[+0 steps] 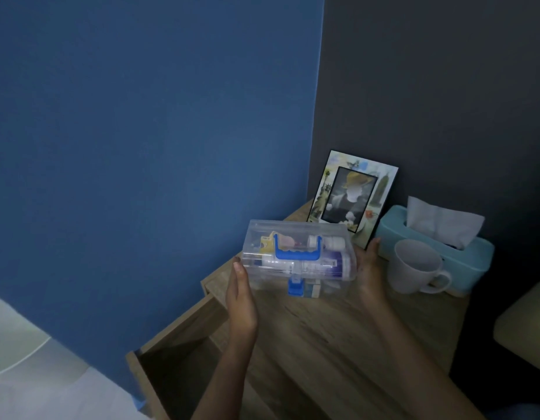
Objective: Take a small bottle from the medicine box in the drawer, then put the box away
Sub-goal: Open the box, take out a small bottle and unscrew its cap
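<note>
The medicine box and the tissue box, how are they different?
The medicine box is see-through, so the bottles inside show; the tissue box is solid light blue. The medicine box is held between the left hand and right hand; the tissue box is untouched. The medicine box is latched shut; the tissue box has a tissue sticking out. Both are at the wooden nightstand.

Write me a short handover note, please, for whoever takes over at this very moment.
Left hand: flat against the left end of the medicine box.
Right hand: against its right end.
The box is between both palms, over the nightstand, lid shut, blue latch closed.
Drawer: open, at lower left.
Done: box out of the drawer.
Left: open the box, take a small bottle, shut it, put it back, likely close the drawer.
</note>
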A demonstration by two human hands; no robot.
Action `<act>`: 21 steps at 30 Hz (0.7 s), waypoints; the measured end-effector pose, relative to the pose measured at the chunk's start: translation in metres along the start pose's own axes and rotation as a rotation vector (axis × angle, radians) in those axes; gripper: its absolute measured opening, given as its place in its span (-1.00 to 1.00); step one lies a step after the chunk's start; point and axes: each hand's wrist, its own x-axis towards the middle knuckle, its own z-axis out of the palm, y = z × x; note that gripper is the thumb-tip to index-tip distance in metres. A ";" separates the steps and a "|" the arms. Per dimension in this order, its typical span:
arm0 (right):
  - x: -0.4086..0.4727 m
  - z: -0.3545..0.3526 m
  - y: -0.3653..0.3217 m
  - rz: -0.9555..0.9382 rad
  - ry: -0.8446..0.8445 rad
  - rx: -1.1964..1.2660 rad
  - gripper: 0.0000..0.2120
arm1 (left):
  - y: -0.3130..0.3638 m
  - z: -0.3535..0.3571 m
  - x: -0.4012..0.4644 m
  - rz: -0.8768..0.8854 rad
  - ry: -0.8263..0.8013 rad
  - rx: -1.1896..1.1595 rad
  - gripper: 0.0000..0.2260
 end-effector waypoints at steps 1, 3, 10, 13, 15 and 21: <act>0.000 0.000 -0.003 -0.007 -0.003 0.002 -0.31 | -0.001 0.000 0.000 -0.005 0.006 0.007 -0.38; 0.003 -0.001 -0.008 -0.021 -0.013 0.026 -0.36 | -0.001 0.000 0.000 -0.026 0.017 0.030 -0.33; 0.025 0.006 -0.026 -0.141 -0.031 -0.095 -0.43 | -0.004 -0.004 0.003 -0.042 -0.013 0.033 -0.27; 0.037 0.009 -0.030 -0.144 -0.080 -0.274 -0.26 | -0.003 -0.004 0.004 -0.069 -0.015 0.069 -0.24; 0.049 0.010 -0.032 -0.169 -0.109 -0.361 -0.21 | -0.001 -0.005 0.005 -0.086 -0.012 0.071 -0.25; 0.064 0.017 -0.033 -0.173 -0.101 -0.440 -0.25 | 0.001 -0.004 0.007 -0.116 -0.016 0.100 -0.27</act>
